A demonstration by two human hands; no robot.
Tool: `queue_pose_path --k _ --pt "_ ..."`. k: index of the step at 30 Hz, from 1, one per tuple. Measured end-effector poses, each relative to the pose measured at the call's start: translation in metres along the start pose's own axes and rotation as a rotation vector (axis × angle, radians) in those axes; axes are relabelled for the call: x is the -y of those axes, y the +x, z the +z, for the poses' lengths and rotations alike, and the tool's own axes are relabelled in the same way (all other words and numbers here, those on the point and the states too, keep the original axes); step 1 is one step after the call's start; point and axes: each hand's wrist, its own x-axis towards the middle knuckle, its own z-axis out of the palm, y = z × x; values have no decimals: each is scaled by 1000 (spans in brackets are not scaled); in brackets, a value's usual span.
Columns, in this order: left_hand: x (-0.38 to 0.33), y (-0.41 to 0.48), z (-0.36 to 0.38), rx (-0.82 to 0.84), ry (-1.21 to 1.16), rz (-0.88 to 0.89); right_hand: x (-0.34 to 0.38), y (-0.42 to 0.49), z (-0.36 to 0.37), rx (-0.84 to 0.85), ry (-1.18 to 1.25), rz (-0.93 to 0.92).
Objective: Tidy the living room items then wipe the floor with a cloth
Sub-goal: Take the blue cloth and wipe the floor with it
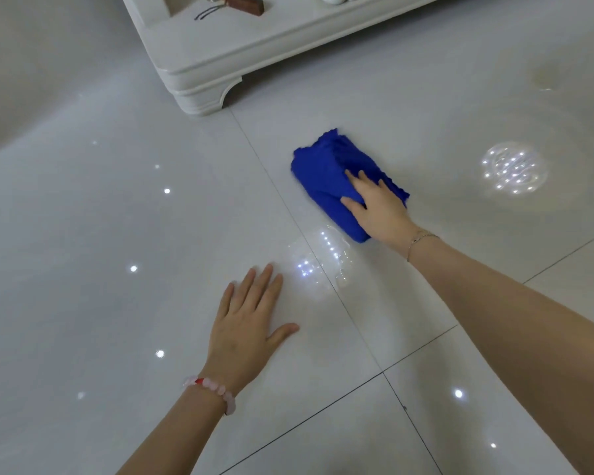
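Folded blue cloth (pixel 323 180) on glossy white tiled floor (pixel 117 234).
White low table (pixel 220 60) cut off at top; centre — right hand (pixel 379 209), fingers straight, presses the cloth; left hand (pixel 251 323) flat on floor below, apart.

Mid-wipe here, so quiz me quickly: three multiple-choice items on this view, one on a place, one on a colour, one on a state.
1. Where is the cloth?
A. in a bucket
B. on the floor under the right hand
C. draped over a chair

2. What colour is the bracelet on the left wrist?
A. pink
B. green
C. black

3. How does the left hand lie?
A. curled in a fist
B. pinching a sponge
C. flat on the floor, fingers straight

Answers:
1 B: the right hand presses the blue cloth onto the tiles.
2 A: pale pink beads circle the wrist.
3 C: it lies palm down on the tile and holds nothing.
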Motion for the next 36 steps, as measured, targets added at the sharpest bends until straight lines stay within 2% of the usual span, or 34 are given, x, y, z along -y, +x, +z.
queue_pose_path --k 3,6,8,11,13,18,20,22,25,27,29,33,36 --pt "-1 0 -1 -5 5 0 -17 -17 -8 134 3 -122" --pt "-2 -2 -3 -4 -2 1 -43 -30 -31 215 -29 -119" --pt "-3 -5 -2 -3 -3 -3 -50 -30 -41 158 -36 -48" --pt "-5 -8 0 -4 -2 -12 -34 -26 -31 -22 1 71" --pt "-7 -8 1 6 -4 -26 -18 -33 -13 -62 -5 68" --pt "-10 -8 -3 51 11 -30 -26 -79 6 151 -48 -189" --pt "-9 -11 -4 56 21 -20 -43 -91 -7 214 -53 -208" --pt "-8 -15 -4 59 10 -10 -52 -93 -24 182 -25 -131" --pt "-9 -20 -3 69 -27 -8 -48 -82 -32 10 53 96" --pt "-12 -20 -4 89 -52 -36 -37 -77 -21 -56 73 153" --pt "-16 -18 -5 99 -57 -61 -29 -80 -4 -35 32 82" --pt "-18 -19 -9 120 -47 -66 -36 -107 11 161 -33 -169" --pt "-14 -21 -13 126 -72 -46 -53 -127 -9 251 7 -172"
